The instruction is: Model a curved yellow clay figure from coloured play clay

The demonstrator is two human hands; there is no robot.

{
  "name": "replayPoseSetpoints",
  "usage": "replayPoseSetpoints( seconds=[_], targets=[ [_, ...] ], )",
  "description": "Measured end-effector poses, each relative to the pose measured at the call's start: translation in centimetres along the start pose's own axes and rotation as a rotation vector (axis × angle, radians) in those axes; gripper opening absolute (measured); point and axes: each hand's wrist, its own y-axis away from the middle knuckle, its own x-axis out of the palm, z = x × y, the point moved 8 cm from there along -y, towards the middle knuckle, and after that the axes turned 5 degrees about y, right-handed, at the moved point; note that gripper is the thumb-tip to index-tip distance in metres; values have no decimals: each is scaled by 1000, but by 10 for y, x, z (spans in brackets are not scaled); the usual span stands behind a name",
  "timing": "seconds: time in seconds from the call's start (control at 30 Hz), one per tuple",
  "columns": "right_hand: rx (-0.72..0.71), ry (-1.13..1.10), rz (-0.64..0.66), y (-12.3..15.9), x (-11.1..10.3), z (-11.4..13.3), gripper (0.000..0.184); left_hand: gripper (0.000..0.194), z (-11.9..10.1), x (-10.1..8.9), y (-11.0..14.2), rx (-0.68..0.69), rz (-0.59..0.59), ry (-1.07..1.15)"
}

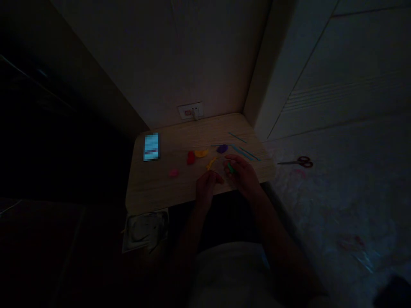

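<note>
Curled over the front of the small wooden table, my left hand (206, 187) has its fingers closed; in the dim light I cannot make out what is in them, though an orange tint shows at the fingertips. My right hand (244, 174) holds a green lump (230, 167) that looks like modelling clay. Just beyond my hands lie a thin yellow piece (212, 163), a yellow-orange piece (201, 153), a red lump (191, 158) and a purple lump (222, 148). A pink piece (173, 173) sits further left.
Thin blue strips (242, 152) lie at the table's right. A lit phone (151, 146) is at the left of the wooden table (154, 192). Scissors (300, 162) rest on plastic sheeting to the right. A wall socket (191, 111) holds a plug. A square tray-like object (126, 239) is below left.
</note>
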Motion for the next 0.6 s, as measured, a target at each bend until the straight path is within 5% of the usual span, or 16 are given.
replayPoseSetpoints(
  seconds=[0.3,0.6],
  targets=[
    [-83,65,27,1,9,2,52,47,-6,6,2,-13,-11,66],
    [-215,196,49,18,38,9,39,41,-20,35,6,-83,-105,463]
  ],
)
